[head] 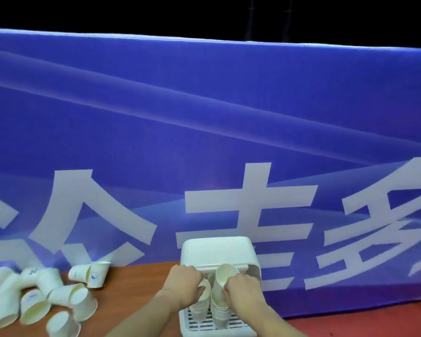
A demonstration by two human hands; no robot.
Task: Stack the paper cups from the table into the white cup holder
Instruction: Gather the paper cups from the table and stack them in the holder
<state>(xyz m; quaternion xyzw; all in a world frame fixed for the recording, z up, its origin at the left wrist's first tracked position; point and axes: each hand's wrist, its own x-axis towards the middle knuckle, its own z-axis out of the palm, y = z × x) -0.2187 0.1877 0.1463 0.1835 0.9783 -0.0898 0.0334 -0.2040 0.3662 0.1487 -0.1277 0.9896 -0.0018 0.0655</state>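
Head view: nearest you, the white cup holder (218, 324) sits on the reddish-brown table (136, 283), its base a slotted plastic grid. Your forearms angle in from below. Your left hand (184, 282) curls its fingers round the rim of the left cup stack (201, 305) inside the holder. Your right hand (241, 288) pinches the tilted top cup (225, 276) of the taller right stack (220, 310), knuckles up. Both stacks are nested paper cones, cream inside. Left of you, loose paper cups (39, 297) lie tumbled on the tabletop, most on their sides, some with blue print. Farther back, the holder's smooth rounded top (216, 249) stands before a blue banner (204, 117) with large white characters.
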